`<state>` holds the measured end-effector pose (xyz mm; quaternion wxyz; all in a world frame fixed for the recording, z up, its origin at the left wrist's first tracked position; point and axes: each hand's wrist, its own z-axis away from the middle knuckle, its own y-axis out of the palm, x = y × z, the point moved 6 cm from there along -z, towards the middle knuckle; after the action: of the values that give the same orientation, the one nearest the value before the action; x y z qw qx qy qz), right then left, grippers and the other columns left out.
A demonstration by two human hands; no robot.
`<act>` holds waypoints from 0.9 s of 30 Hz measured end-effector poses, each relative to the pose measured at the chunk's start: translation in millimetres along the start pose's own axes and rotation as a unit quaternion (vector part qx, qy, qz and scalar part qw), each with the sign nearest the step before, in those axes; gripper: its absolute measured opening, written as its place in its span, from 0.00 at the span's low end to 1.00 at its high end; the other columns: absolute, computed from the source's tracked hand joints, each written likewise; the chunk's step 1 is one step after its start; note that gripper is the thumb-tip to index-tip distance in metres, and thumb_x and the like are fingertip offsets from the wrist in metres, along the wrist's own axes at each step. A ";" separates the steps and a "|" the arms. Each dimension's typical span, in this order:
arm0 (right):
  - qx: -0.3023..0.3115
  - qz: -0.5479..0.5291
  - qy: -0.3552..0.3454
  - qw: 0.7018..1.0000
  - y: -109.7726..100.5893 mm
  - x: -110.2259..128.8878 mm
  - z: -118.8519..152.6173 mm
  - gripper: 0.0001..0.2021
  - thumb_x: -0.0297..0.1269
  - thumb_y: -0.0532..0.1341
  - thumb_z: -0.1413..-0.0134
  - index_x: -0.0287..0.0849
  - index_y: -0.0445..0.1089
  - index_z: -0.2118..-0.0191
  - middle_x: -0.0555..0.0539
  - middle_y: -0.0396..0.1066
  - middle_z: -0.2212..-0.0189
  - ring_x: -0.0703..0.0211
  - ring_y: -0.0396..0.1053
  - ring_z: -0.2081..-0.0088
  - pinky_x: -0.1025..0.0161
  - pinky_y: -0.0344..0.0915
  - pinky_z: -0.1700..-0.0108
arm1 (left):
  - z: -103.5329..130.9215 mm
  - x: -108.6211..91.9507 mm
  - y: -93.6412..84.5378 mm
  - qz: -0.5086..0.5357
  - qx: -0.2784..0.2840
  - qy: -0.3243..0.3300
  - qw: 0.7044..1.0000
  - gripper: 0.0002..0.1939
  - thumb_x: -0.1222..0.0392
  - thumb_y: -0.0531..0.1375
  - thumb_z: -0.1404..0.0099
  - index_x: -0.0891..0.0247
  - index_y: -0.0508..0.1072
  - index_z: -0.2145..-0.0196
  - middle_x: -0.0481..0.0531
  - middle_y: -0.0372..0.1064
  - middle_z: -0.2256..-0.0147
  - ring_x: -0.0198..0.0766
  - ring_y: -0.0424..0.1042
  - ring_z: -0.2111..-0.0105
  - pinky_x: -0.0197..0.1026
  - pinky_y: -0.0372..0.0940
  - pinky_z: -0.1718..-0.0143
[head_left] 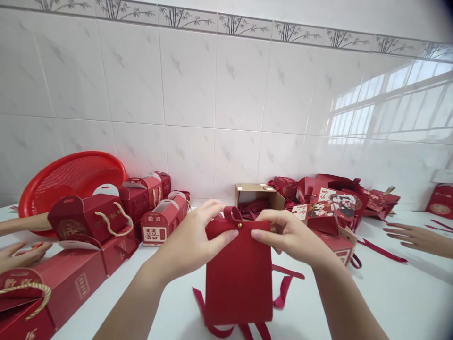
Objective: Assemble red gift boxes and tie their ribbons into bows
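Bag in both hands, plain red, no writing visible.

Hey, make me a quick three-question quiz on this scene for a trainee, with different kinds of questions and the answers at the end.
1. True or false: only the wearer's right hand is holding the top of the plain-fronted red bag.
2. Multiple choice: what stands behind the boxes at the far left, near the tiled wall?
a) a blue bucket
b) a red perforated basket
c) a glass jar
3. Fill in the blank: the small round stud near the bag's top edge is ____ in colour.

Key: 1 false, the left hand holds it too; 2 b; 3 gold.
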<state>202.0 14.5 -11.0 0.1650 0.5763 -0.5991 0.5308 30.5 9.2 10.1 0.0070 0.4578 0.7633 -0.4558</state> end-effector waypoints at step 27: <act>-0.569 -0.328 -0.097 0.748 -124.4 -94.2 13.9 0.20 0.28 0.65 0.66 0.43 0.70 0.60 0.47 0.64 0.47 0.62 0.69 0.51 0.56 0.62 0.42 | -10.2 78.9 23.0 -0.114 0.052 -0.198 0.972 0.29 0.46 0.55 0.40 0.56 0.62 0.43 0.56 0.64 0.44 0.50 0.67 0.48 0.44 0.66 0.54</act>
<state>341.9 79.9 -37.1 0.5674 0.5851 -0.5769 -0.0543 5.0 74.8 -33.6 0.0824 0.2678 0.7695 -0.5740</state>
